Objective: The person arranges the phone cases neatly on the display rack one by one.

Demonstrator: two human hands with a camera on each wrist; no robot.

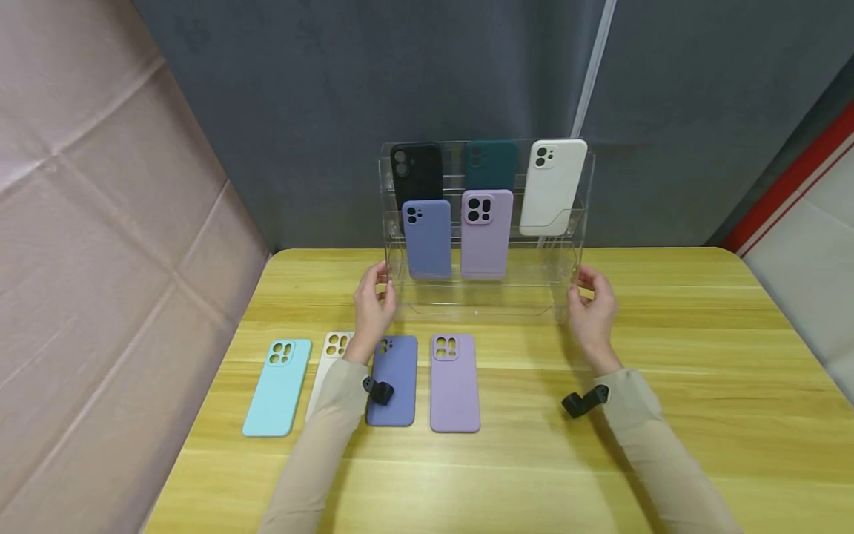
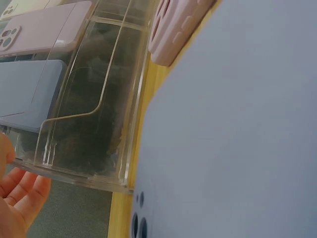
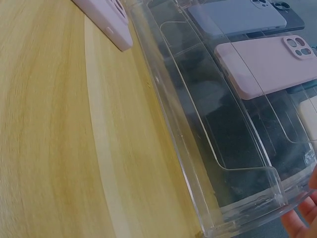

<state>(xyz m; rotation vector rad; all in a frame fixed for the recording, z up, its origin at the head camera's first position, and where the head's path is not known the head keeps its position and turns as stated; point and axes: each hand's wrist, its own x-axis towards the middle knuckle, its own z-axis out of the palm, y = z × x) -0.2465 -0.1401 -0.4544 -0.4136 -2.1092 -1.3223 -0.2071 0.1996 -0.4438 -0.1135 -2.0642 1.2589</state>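
A clear acrylic display stand (image 1: 477, 297) with stepped tiers stands toward the back of the table. My left hand (image 1: 373, 300) grips its left side, thumb in front and fingers behind the edge in the left wrist view. On the opposite side my right hand (image 1: 594, 308) holds the stand's edge. The upper tiers carry a black phone case (image 1: 416, 170), a dark teal case (image 1: 491, 165) and a white case (image 1: 557, 185). Lower down lean a blue-violet case (image 1: 428, 241) and a light purple case (image 1: 485, 237). The lowest tier shows no case.
In front of the stand lie a turquoise case (image 1: 277, 389), a cream case (image 1: 325, 371) partly hidden by my left arm, a second blue-violet case (image 1: 400, 378) and a second light purple case (image 1: 455, 393). A grey curtain (image 1: 333, 111) hangs behind the wooden table (image 1: 700, 356).
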